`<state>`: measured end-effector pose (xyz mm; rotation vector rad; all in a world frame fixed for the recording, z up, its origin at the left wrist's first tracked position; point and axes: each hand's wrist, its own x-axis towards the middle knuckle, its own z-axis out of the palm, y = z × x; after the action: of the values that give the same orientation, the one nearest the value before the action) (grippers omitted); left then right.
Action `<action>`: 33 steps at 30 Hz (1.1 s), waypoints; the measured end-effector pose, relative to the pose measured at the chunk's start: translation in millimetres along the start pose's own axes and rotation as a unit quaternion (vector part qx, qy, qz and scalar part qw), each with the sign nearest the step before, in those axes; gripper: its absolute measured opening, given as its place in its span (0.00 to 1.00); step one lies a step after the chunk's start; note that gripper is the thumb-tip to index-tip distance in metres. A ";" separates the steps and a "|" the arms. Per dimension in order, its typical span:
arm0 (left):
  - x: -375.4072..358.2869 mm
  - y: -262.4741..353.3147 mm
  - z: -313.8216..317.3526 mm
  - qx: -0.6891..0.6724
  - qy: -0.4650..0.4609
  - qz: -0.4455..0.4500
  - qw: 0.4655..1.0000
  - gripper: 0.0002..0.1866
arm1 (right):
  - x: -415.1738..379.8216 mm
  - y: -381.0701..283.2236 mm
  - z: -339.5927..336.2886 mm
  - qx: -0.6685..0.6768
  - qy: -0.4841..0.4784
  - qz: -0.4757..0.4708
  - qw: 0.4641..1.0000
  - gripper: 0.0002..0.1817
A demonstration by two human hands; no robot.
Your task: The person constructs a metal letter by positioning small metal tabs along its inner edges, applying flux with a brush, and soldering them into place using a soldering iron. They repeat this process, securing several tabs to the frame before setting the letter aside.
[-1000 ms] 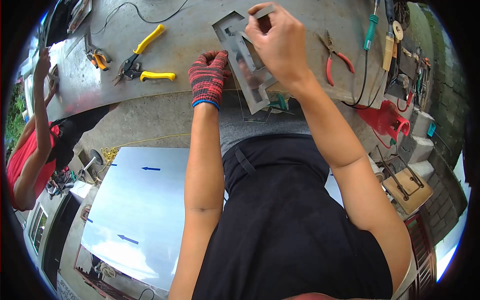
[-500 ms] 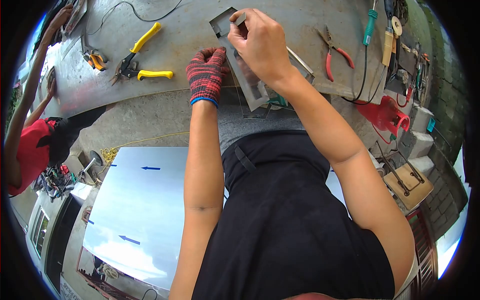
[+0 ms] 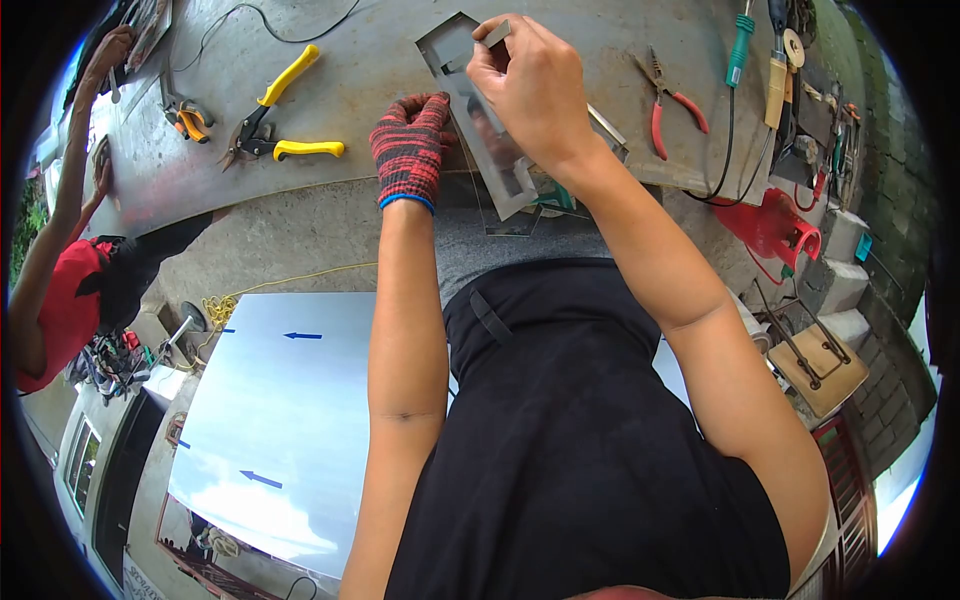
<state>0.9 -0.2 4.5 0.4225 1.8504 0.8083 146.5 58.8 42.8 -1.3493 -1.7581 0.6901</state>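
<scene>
My left hand (image 3: 412,148), in a red and black knit glove, is closed with its fingertips at the left edge of a long, shallow sheet-metal tray (image 3: 447,42). That tray lies slanted across the front edge of the workbench. Above it, my bare right hand (image 3: 540,95) pinches a small flat metal strip (image 3: 497,34) between thumb and fingers. The right hand and wrist cover part of the tray. More metal and glass-like pieces stick out beneath it, partly hidden.
On the metal workbench (image 3: 370,60) lie yellow-handled tin snips (image 3: 255,135), red-handled pliers (image 3: 660,100), orange-handled pliers (image 3: 188,120) and a green-handled soldering iron (image 3: 741,52) with a cord. A co-worker in red (image 3: 60,310) stands at left. A red gas cylinder (image 3: 775,230) is at right.
My right hand has shifted slightly right with the small strip, uncovering more of the tray. The left hand stays nearly in place. The co-worker's arm has moved a little.
</scene>
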 end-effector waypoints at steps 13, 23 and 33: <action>-0.5 -2.5 -1.6 -0.009 -0.004 0.003 1.000 0.19 | 0.9 -2.0 0.1 0.010 0.002 0.022 1.000 0.05; 4.7 -6.2 -2.5 0.006 -0.008 -0.010 1.000 0.20 | 104.7 52.8 -147.1 -0.211 0.248 0.019 0.945 0.10; 8.6 -10.9 -3.9 0.005 -0.008 -0.001 1.000 0.18 | 134.3 151.5 -178.3 -0.226 0.153 0.093 0.958 0.24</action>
<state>-5.4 -4.0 -7.8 0.4328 1.8405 0.7917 361.1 222.0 51.5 -1.8383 -1.6013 0.1563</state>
